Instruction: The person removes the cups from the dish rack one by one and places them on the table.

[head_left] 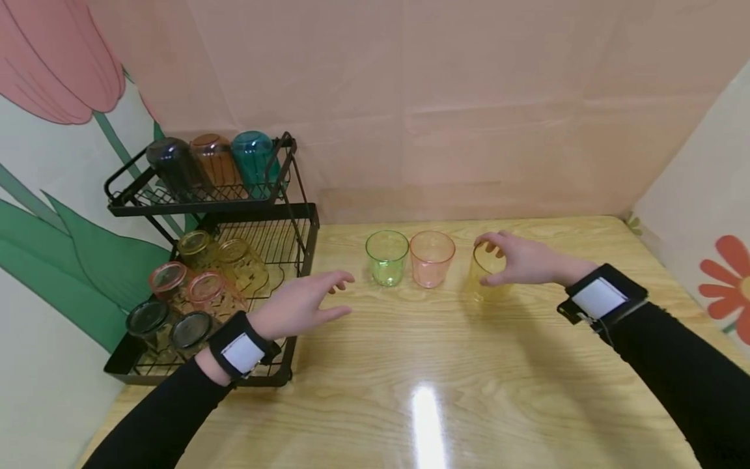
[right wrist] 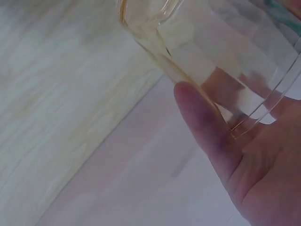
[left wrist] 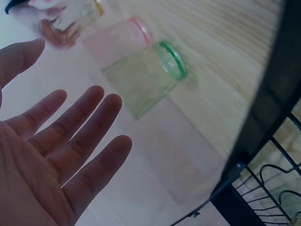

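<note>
On the right side of the wooden table stands a clear yellow glass point(head_left: 483, 285). My right hand point(head_left: 524, 259) holds it near the rim, with the thumb point(right wrist: 202, 125) on one side and the fingers round the other. A green-tinted glass point(head_left: 387, 266) and a pink-tinted glass point(head_left: 431, 262) stand upright side by side, left of the yellow one. My left hand point(head_left: 297, 303) hovers by the rack's right edge, holding nothing. Its fingers point(left wrist: 89, 136) are spread and nearly straight in the left wrist view, apart from the green glass.
A black two-tier wire rack point(head_left: 309, 218) occupies the left of the table. Dark, brown and teal point(head_left: 255, 159) glasses sit upside down on its upper tier. Several yellow, pink and dark-tinted glasses point(head_left: 193, 333) are on the lower tier. A pinkish wall point(head_left: 469, 117) rises behind the table.
</note>
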The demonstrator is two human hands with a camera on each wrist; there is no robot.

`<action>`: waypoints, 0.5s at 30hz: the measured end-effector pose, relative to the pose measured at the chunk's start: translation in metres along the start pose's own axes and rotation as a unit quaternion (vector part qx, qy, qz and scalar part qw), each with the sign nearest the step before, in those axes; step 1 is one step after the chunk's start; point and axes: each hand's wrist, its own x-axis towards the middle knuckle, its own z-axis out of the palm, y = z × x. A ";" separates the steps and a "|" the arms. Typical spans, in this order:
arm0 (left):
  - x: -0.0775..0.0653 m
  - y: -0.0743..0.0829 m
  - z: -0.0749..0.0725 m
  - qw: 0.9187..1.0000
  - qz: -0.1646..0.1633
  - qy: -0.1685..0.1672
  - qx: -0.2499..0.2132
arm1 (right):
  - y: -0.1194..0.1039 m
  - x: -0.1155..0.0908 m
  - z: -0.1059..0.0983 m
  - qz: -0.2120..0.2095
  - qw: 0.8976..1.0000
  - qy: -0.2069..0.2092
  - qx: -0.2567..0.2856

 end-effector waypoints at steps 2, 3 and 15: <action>-0.003 -0.001 -0.002 1.000 -0.005 -0.002 0.000 | 0.005 0.007 -0.006 0.008 1.000 0.000 -0.009; -0.004 -0.002 -0.002 1.000 -0.007 -0.001 0.005 | 0.007 0.011 -0.009 0.013 1.000 0.001 -0.012; -0.010 -0.005 -0.003 1.000 -0.008 0.004 0.025 | 0.017 0.037 0.001 0.049 0.998 -0.028 -0.014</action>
